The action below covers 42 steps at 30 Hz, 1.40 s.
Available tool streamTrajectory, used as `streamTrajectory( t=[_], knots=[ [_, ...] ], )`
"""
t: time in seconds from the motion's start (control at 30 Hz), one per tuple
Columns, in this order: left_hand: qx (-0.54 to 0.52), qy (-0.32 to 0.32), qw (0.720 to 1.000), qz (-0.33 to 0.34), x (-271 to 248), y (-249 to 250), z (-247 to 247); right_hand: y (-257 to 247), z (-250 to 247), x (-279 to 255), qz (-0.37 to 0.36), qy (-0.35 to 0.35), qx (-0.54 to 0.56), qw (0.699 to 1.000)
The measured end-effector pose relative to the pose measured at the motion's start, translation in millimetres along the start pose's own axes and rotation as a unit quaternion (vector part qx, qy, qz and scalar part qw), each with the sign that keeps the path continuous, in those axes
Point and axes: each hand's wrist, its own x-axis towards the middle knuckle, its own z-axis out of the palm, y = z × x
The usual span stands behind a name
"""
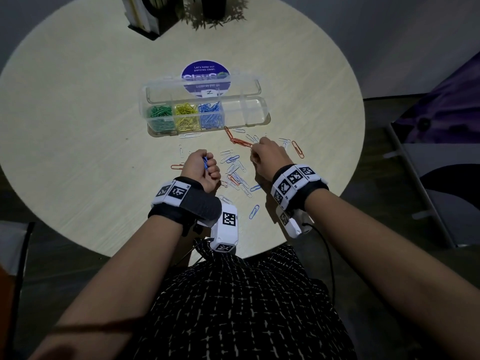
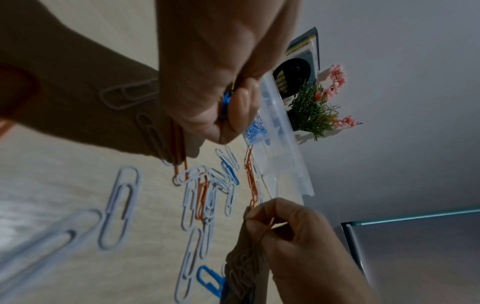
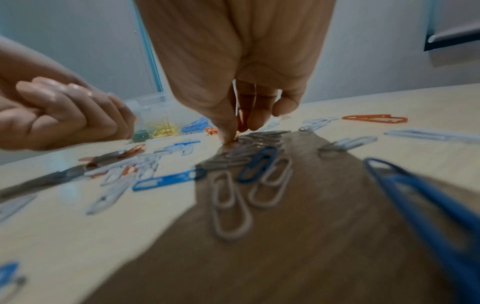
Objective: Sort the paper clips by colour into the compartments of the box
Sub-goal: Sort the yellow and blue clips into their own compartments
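A clear compartment box (image 1: 257, 120) lies open on the round table, holding green (image 1: 159, 114), yellow (image 1: 185, 114) and blue clips (image 1: 211, 113); its right compartments look bare. My left hand (image 1: 201, 165) is curled round a bunch of blue clips (image 1: 205, 162) (image 2: 225, 107). My right hand (image 1: 268, 154) pinches an orange clip (image 2: 270, 223) at the end of a string of orange clips (image 1: 239, 140) that runs to the box front. Loose white, blue and orange clips (image 1: 236, 172) lie between the hands and toward me.
A purple round sticker (image 1: 205, 71) shows behind the box. A book stand (image 1: 145, 14) and a potted plant (image 2: 315, 107) stand at the table's far edge. An orange clip (image 1: 298, 149) lies right of my right hand. Chairs stand to the right.
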Motion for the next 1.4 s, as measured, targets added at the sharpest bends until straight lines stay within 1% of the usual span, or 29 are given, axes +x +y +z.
streamTrajectory(
  t=[0.07, 0.13, 0.23, 0.37, 0.47, 0.53, 0.6, 0.67, 0.7, 0.77, 0.83, 0.9, 0.97, 1.0, 1.03, 1.1, 1.17, 1.23, 1.4],
  knots=[
    [-0.003, 0.011, 1.0, 0.009, -1, 0, -1, -7, 0, -1, -0.007, 0.019, 0.029, 0.999],
    [-0.004, 0.016, 1.0, 0.016, -3, -1, -1, -16, 0, 0, -0.029, 0.019, 0.034, 0.999],
    [-0.007, 0.018, 1.0, 0.024, -7, -1, -4, -30, -1, 8, -0.049, -0.006, -0.014, 0.999],
    [-0.01, 0.017, 0.999, 0.03, -12, 0, -12, -38, -2, 15, -0.006, -0.035, -0.051, 0.998],
    [-0.022, 0.029, 0.999, 0.038, -14, 2, -19, -43, -2, 13, 0.028, -0.052, -0.035, 0.998],
    [-0.029, 0.038, 0.998, 0.044, -16, 2, -21, -45, -3, 10, 0.039, -0.055, -0.024, 0.997],
    [-0.042, 0.043, 0.997, 0.047, -19, 0, -19, -47, -8, 5, 0.046, -0.025, 0.019, 0.998],
    [-0.065, 0.033, 0.996, 0.051, -22, -3, -15, -50, -16, -4, 0.042, 0.027, 0.117, 0.992],
    [-0.072, 0.024, 0.996, 0.05, -24, -4, -12, -51, -20, -10, 0.025, 0.05, 0.163, 0.985],
    [-0.078, -0.006, 0.996, 0.041, -28, -8, -4, -52, -31, -22, -0.006, 0.065, 0.236, 0.969],
    [-0.075, -0.036, 0.996, 0.016, -30, -12, 6, -45, -38, -33, -0.015, 0.077, 0.283, 0.956],
    [-0.043, -0.056, 0.997, -0.018, -30, -15, 13, -27, -40, -37, 0.018, 0.112, 0.305, 0.946],
    [0.008, -0.079, 0.996, -0.043, -29, -17, 18, -7, -36, -38, 0.057, 0.126, 0.276, 0.951],
    [0.028, -0.091, 0.994, -0.048, -28, -16, 20, 0, -32, -39, 0.063, 0.111, 0.248, 0.96],
    [0.039, -0.099, 0.993, -0.049, -27, -16, 20, 4, -27, -40, 0.055, 0.08, 0.215, 0.972],
    [0.042, -0.111, 0.992, -0.051, -26, -14, 21, 4, -15, -44, 0.017, -0.001, 0.127, 0.992],
    [0.04, -0.11, 0.992, -0.052, -26, -13, 21, 0, -4, -46, -0.012, -0.058, 0.047, 0.997],
    [0.035, -0.103, 0.993, -0.05, -26, -13, 20, -2, 2, -47, -0.016, -0.069, 0.008, 0.997],
    [0.016, -0.083, 0.995, -0.05, -24, -15, 14, -5, 2, -51, -0.014, -0.065, -0.015, 0.998]
  ],
)
